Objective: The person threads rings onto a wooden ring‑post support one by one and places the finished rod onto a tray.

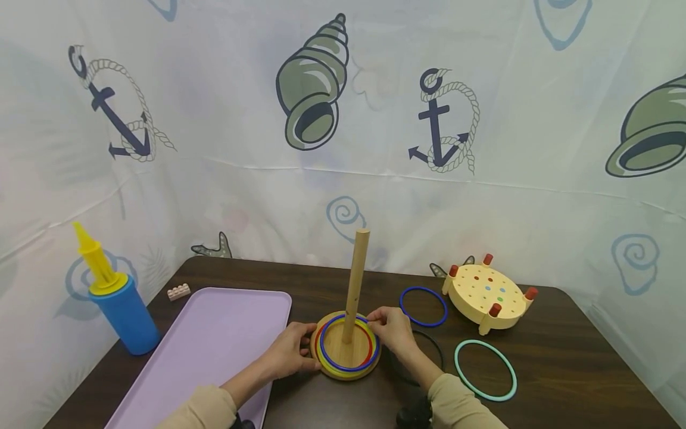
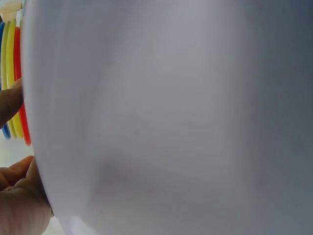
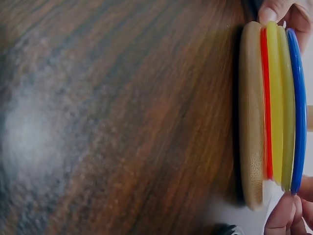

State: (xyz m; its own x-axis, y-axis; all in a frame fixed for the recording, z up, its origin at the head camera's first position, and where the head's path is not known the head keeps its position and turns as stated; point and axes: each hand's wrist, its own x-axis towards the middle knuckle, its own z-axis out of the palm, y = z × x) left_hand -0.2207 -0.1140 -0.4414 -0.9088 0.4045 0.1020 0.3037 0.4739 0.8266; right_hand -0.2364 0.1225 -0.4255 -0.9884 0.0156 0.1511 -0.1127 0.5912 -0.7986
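A wooden peg rises from a round wooden base. Around its foot lie a red ring, yellow rings and, on top, a blue ring. With its thumb and fingers spread along the left rim, my left hand grips the base beside the rings. At the far right side, my right hand pinches the edge of the blue ring; its fingertips also show in the right wrist view. A pale tray covers most of the left wrist view.
A lilac tray lies on the left, with a blue and yellow pump and a pink toy brick beyond it. Toward the right are another blue ring, a black ring, a mint ring and an upturned pegged wooden toy.
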